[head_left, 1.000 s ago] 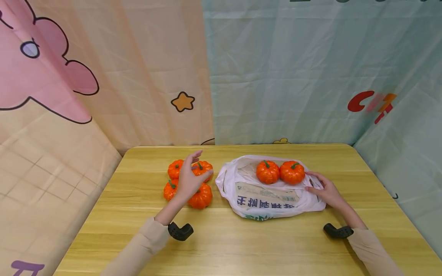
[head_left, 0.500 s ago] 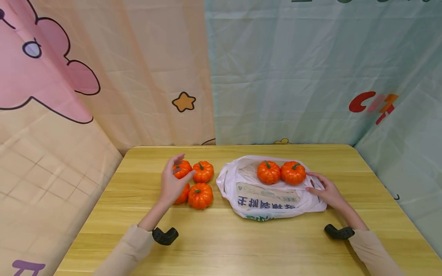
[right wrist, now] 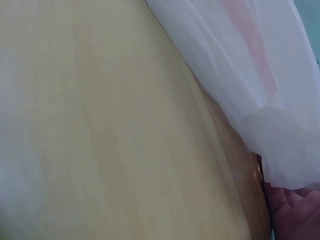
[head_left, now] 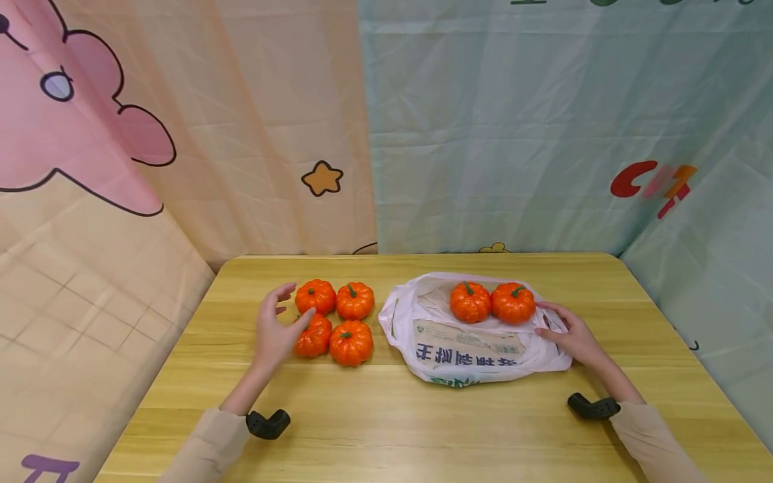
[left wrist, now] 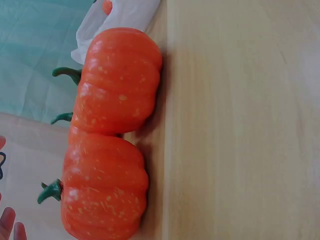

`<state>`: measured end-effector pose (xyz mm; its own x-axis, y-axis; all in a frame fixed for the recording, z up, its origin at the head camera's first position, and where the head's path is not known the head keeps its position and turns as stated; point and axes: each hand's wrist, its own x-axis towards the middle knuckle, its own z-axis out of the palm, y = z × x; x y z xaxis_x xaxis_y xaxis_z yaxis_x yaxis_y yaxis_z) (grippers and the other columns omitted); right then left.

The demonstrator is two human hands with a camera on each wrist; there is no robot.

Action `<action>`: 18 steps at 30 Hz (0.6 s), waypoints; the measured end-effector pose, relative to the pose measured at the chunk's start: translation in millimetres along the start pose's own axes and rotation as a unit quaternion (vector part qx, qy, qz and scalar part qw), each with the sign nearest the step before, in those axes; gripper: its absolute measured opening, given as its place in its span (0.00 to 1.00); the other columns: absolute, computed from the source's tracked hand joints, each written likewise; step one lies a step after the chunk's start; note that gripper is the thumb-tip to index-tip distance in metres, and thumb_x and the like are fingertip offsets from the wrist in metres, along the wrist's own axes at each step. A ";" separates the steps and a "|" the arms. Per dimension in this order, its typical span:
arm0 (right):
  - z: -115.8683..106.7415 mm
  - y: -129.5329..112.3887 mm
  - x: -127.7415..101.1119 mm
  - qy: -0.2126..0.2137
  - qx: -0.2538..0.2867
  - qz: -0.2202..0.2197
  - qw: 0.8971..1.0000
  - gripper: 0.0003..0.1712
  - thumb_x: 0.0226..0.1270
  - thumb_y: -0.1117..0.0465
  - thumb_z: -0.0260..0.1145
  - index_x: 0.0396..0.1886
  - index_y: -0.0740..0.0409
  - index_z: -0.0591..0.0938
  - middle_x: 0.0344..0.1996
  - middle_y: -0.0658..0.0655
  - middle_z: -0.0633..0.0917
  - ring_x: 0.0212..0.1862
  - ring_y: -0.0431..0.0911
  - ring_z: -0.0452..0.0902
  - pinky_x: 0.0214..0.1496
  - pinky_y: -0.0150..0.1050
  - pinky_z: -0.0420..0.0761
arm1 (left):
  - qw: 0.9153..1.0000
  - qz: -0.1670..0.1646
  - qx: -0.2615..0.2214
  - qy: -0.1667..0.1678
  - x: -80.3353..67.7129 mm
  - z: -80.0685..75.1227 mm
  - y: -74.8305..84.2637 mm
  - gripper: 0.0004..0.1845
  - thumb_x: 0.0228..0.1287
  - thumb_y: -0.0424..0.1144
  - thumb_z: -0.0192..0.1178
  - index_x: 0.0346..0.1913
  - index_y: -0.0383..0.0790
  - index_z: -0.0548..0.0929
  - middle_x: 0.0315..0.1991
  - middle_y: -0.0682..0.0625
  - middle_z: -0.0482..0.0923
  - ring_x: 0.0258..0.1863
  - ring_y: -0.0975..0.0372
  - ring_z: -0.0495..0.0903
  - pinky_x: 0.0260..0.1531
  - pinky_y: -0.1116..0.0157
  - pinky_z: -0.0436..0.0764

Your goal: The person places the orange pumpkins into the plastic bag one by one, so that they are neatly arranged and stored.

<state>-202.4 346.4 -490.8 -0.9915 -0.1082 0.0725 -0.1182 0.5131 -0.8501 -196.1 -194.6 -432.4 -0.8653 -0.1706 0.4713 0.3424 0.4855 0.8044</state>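
1. Pumpkins: four small orange ones sit in a square cluster on the table (head_left: 423, 429), left of the white plastic bag (head_left: 471, 349). They are the far-left pumpkin (head_left: 315, 296), the far-right pumpkin (head_left: 354, 300), the near-left pumpkin (head_left: 313, 338) and the near-right pumpkin (head_left: 350, 342).

2. Change: a second ago my left hand (head_left: 273, 329) hovered over the middle of the cluster, hiding much of it. Half a second ago it had slid to the left-hand pair. Now it is off to the left side, and all four pumpkins show whole.

3. Left hand, state: fingers spread and loosely relaxed, holding nothing. The thumb tip lies at, perhaps touching, the near-left pumpkin; I cannot tell contact for sure. In the left wrist view two pumpkins (left wrist: 120, 80) stand side by side on the table, with only fingertips at the frame's corner.

4. Right hand (head_left: 570, 335): unmoved through all three moments. It rests flat on the right edge of the bag, fingers fairly straight, pressing the plastic (right wrist: 260, 85) to the table.

5. Bagged pair (head_left: 490, 302): two more pumpkins lie touching each other on the flattened bag, in the same place as before.

6. Reading: I judge that the left hand has passed over the cluster without picking anything up, so the loose four remain outside the bag.
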 end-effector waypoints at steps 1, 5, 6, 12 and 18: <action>-0.1 0.0 0.1 0.000 0.000 0.000 1.000 0.34 0.66 0.60 0.65 0.67 0.70 0.64 0.68 0.75 0.60 0.69 0.71 0.49 0.67 0.72 0.48 | 1.000 -0.003 0.004 0.002 -1.1 -1.6 -2.7 0.31 0.50 0.31 0.72 0.59 0.33 0.73 0.55 0.37 0.74 0.53 0.51 0.70 0.51 0.56 0.69; -0.3 -0.1 0.5 -0.001 0.000 -0.001 1.000 0.34 0.65 0.61 0.65 0.67 0.69 0.64 0.68 0.75 0.61 0.69 0.71 0.49 0.67 0.72 0.48 | 0.999 -0.031 0.003 -0.004 -5.4 -7.3 -12.5 0.32 0.50 0.33 0.72 0.60 0.33 0.73 0.56 0.37 0.73 0.53 0.51 0.69 0.52 0.53 0.68; -0.4 -0.3 0.6 -0.001 -0.001 -0.001 1.000 0.34 0.65 0.60 0.65 0.67 0.69 0.64 0.68 0.75 0.61 0.69 0.71 0.49 0.66 0.73 0.48 | 0.999 -0.046 -0.002 -0.011 -6.2 -8.6 -14.9 0.33 0.51 0.33 0.72 0.61 0.34 0.72 0.58 0.37 0.72 0.54 0.50 0.68 0.53 0.53 0.68; -0.3 -1.3 0.6 -0.003 -0.005 0.001 1.000 0.35 0.65 0.60 0.65 0.67 0.68 0.64 0.68 0.75 0.61 0.69 0.71 0.49 0.66 0.73 0.48 | 0.986 -0.151 -0.027 -0.067 -10.6 -15.5 -30.5 0.37 0.56 0.40 0.70 0.66 0.36 0.64 0.64 0.37 0.67 0.60 0.47 0.66 0.59 0.51 0.67; -0.3 -1.4 0.6 -0.001 -0.002 -0.001 1.000 0.34 0.65 0.60 0.66 0.66 0.69 0.65 0.68 0.75 0.62 0.69 0.70 0.50 0.66 0.72 0.49 | 0.975 -0.183 -0.037 -0.117 -14.7 -16.8 -40.3 0.40 0.57 0.39 0.69 0.69 0.36 0.61 0.67 0.38 0.63 0.63 0.47 0.65 0.63 0.50 0.66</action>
<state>-202.8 345.8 -489.4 -0.9910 -0.1119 0.0734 -0.1211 0.5165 -0.8477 -191.0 -226.1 -465.7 -0.9915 -0.1160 0.0590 0.0128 0.3642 0.9312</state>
